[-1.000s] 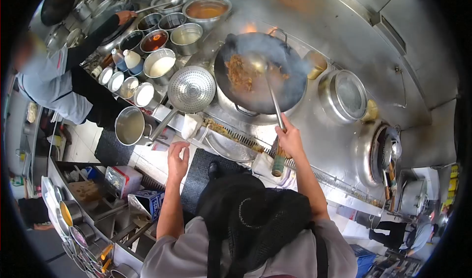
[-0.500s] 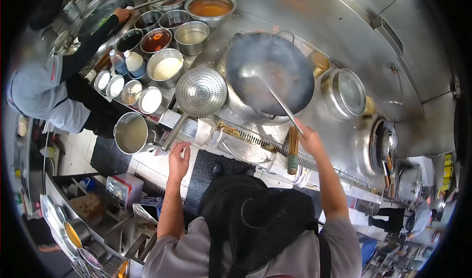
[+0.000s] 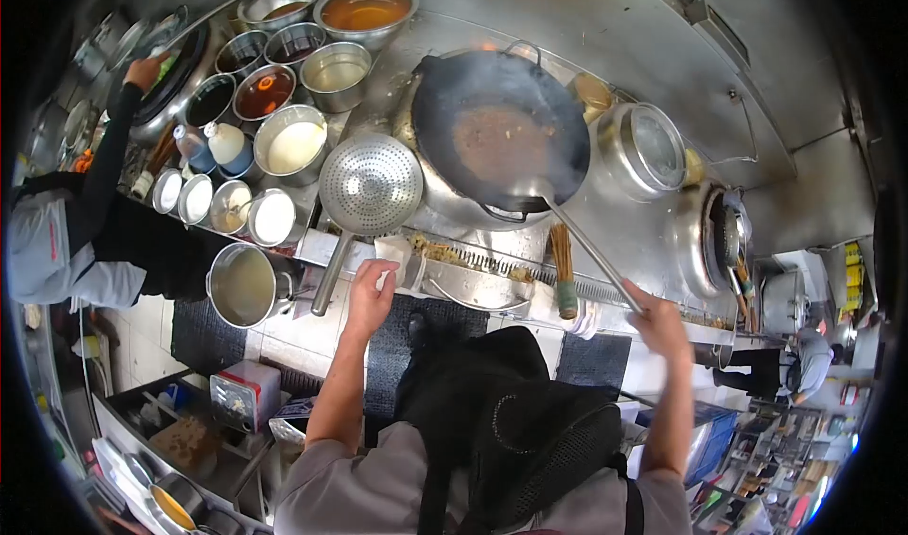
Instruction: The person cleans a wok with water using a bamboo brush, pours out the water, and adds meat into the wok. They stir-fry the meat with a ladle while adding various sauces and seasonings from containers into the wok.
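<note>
My right hand is closed around the end of a long ladle handle. The ladle's metal bowl rests at the near rim of a dark wok, partly blurred. Reddish-brown residue or sauce lies in the bottom of the wok, with smoke rising off it. My left hand hovers by the counter's front edge with fingers loosely curled and nothing visible in them. Just beyond it lies a folded white cloth. A perforated strainer rests to the left, its handle jutting past the edge.
Bowls of sauces and liquids, such as an orange one, crowd the left counter beside squeeze bottles. A bamboo brush leans at the front. A lidded pot stands right of the wok. Another person works at far left.
My right hand has drawn back and to the right, bringing the ladle bowl from the wok's middle to its near rim. The head view has shifted; the other person's arm has moved.
</note>
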{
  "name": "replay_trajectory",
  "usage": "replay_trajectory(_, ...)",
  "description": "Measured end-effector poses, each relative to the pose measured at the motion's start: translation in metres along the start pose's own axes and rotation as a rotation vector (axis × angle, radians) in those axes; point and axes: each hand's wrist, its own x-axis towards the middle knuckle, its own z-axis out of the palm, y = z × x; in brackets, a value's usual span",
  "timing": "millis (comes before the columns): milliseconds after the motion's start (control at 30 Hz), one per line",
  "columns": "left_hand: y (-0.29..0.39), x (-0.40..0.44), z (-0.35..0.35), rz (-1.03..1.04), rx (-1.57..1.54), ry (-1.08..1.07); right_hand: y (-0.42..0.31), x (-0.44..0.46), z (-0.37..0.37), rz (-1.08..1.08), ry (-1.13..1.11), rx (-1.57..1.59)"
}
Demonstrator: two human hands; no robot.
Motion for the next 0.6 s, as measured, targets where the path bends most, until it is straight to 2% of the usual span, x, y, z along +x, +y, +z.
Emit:
replay_trajectory(67, 0.013, 0.004, 0.007, 0.007, -0.034, -0.013, 0.025, 0.046, 0.068, -0.091, 0.173, 0.119)
replay_trajectory(100, 0.016, 0.004, 0.009, 0.031, -0.042, -0.038, 0.048, 0.076, 0.107, -0.294, 0.333, 0.144)
replay_trajectory(133, 0.018, 0.006, 0.012, 0.058, -0.048, -0.059, 0.033, 0.086, 0.117, 0.006, 0.174, 0.405)
replay_trajectory(300, 0.013, -0.005, 0.0, 0.021, -0.014, -0.072, -0.035, 0.119, 0.161, 0.121, 0.324, 0.59)
replay_trajectory(367, 0.004, -0.007, -0.005, 0.005, 0.023, -0.083, -0.033, 0.145, 0.2, 0.026, 0.539, 0.405)
replay_trajectory(400, 0.005, -0.007, -0.007, 0.003, 0.03, -0.078, -0.037, 0.146, 0.195, 0.02, 0.535, 0.411)
replay_trajectory(467, 0.011, -0.004, -0.011, 0.043, 0.037, -0.092, -0.056, 0.142, 0.165, 0.052, 0.141, 0.92)
replay_trajectory(500, 0.017, -0.002, -0.015, 0.009, 0.014, -0.099, -0.06, 0.137, 0.154, 0.008, 0.084, 1.045)
replay_trajectory(567, 0.007, -0.005, -0.019, 0.026, 0.031, -0.074, -0.062, 0.133, 0.148, -0.081, 0.107, 1.022)
replay_trajectory(600, -0.001, -0.01, -0.024, 0.043, 0.045, -0.056, -0.055, 0.134, 0.152, -0.008, 0.126, 1.041)
